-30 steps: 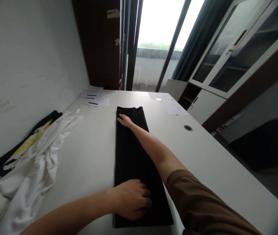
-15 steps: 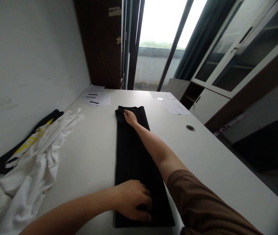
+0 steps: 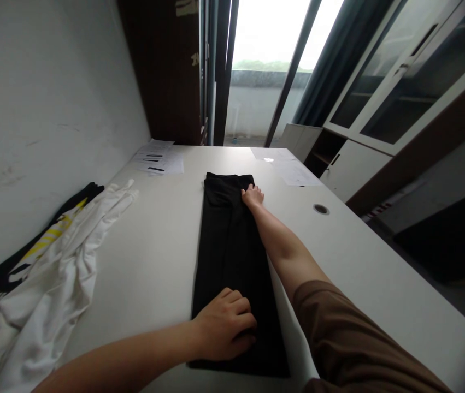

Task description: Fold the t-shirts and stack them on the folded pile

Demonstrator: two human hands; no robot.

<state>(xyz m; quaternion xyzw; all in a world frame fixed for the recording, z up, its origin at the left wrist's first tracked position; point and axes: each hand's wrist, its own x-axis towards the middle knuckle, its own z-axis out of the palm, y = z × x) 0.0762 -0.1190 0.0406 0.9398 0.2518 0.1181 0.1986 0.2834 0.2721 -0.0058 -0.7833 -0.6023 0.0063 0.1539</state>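
Black trousers [image 3: 232, 256] lie folded lengthwise into a long strip on the white table, the waist end farthest from me. At the near end, my left hand [image 3: 226, 325] rests on the cloth with its fingers loosely bent and the thumb apart. My right hand [image 3: 252, 195] reaches to the far right corner, close to the waistband. Its fingers lie spread over the side edge of the trousers, and I see no cloth pinched in them.
Along the left wall lie a crumpled white garment [image 3: 78, 262] and a black one with yellow print [image 3: 49, 234]. Sheets of paper [image 3: 160, 158] sit at the far left, more papers [image 3: 295, 170] at the far right. A round cable hole [image 3: 321, 209] is in the white table [image 3: 154, 234].
My right hand has moved right, from the top of the waist end to its right edge. The far end of the trousers has shifted right and lies flatter. My left hand moved slightly away from me.
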